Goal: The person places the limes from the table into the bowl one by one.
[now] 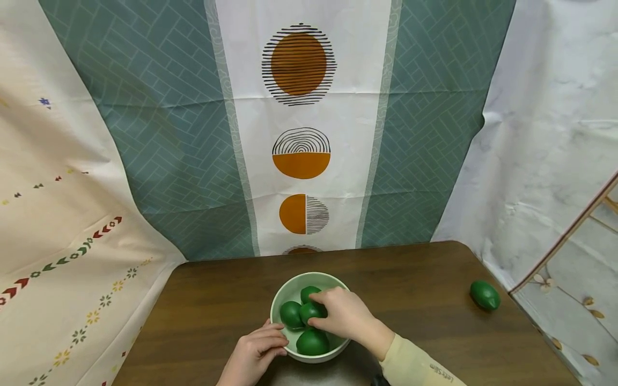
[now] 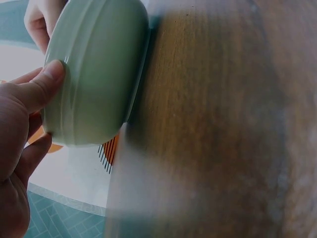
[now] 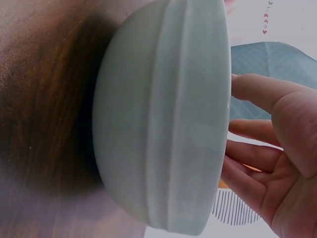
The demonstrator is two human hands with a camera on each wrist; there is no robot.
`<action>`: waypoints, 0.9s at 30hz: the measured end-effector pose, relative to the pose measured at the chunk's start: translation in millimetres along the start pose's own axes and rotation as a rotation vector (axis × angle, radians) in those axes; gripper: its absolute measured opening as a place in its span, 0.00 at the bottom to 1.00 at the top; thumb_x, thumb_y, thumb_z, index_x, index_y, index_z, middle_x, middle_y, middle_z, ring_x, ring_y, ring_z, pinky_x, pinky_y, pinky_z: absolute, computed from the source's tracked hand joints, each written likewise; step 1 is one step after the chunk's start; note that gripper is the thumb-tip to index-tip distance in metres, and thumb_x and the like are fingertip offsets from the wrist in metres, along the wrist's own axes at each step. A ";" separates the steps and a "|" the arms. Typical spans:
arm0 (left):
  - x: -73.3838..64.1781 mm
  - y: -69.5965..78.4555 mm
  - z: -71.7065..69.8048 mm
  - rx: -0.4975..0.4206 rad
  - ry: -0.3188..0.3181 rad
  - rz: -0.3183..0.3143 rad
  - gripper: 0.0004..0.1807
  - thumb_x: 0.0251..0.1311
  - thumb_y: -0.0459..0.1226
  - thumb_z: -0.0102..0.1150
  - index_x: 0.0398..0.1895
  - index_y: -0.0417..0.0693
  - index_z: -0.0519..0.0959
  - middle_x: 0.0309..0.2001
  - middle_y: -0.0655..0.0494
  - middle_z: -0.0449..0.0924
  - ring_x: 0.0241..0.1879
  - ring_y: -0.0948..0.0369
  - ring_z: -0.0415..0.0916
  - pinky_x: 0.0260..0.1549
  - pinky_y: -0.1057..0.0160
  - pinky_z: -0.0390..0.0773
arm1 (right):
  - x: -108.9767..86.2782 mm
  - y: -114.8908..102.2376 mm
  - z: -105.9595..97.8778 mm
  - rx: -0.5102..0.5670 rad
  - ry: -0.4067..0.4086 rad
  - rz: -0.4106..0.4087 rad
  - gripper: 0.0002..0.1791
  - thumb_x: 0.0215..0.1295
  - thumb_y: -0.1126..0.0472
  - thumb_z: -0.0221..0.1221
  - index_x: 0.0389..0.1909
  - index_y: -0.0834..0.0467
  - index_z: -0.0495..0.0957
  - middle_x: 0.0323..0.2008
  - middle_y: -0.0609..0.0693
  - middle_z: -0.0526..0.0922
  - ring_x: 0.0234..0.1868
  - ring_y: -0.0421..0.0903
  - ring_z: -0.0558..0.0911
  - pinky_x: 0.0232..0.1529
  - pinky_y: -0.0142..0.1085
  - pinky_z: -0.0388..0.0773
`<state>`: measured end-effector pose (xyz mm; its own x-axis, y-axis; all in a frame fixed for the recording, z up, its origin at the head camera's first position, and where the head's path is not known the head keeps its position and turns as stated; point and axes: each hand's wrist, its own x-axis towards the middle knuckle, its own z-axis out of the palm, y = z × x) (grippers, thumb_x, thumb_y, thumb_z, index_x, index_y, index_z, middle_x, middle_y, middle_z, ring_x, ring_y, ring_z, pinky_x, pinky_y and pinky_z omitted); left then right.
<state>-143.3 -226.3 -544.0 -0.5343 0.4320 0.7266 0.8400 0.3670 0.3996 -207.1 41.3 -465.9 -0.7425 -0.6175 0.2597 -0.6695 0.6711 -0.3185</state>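
A pale green bowl point(image 1: 278, 301) stands on the brown table with several dark green limes point(image 1: 313, 342) inside. My left hand point(image 1: 255, 351) holds the bowl's near-left rim; in the left wrist view its thumb point(image 2: 53, 70) presses the outer wall. Reaching over the right rim, my right hand point(image 1: 344, 313) has thumb and fingers around a lime point(image 1: 310, 313) in the middle of the bowl. In the right wrist view the bowl wall point(image 3: 163, 119) hides the fingertips and that lime.
A lone lime point(image 1: 485, 295) lies near the right edge of the wooden table point(image 1: 410, 284). A patterned cloth point(image 1: 309, 118) hangs behind the table, with pale cloths at the left and right sides.
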 end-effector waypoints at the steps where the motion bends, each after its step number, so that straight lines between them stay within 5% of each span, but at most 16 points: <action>1: -0.3 0.2 0.2 -0.004 -0.001 -0.008 0.15 0.47 0.24 0.81 0.39 0.44 0.91 0.42 0.54 0.91 0.50 0.45 0.88 0.73 0.60 0.70 | -0.6 0.1 -0.4 0.007 0.006 0.005 0.25 0.63 0.47 0.75 0.57 0.55 0.89 0.47 0.43 0.91 0.39 0.35 0.84 0.35 0.33 0.86; 16: -2.4 -1.5 1.7 0.006 0.019 0.029 0.14 0.49 0.26 0.81 0.40 0.44 0.91 0.42 0.53 0.91 0.49 0.46 0.89 0.73 0.59 0.70 | -3.7 0.4 -5.4 0.051 0.050 0.025 0.23 0.68 0.49 0.74 0.56 0.58 0.89 0.48 0.48 0.92 0.44 0.44 0.90 0.39 0.37 0.90; 27: -3.9 -7.8 5.8 0.025 0.052 0.094 0.20 0.40 0.23 0.84 0.40 0.43 0.90 0.41 0.51 0.91 0.49 0.47 0.89 0.75 0.61 0.67 | -3.8 3.8 -6.7 0.048 0.091 0.046 0.19 0.70 0.50 0.72 0.56 0.56 0.90 0.50 0.46 0.91 0.47 0.45 0.90 0.43 0.41 0.91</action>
<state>-148.3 -226.1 -553.2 -0.4475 0.4224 0.7882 0.8830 0.3480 0.3148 -206.9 48.9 -462.0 -0.7730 -0.5453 0.3243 -0.6342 0.6764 -0.3744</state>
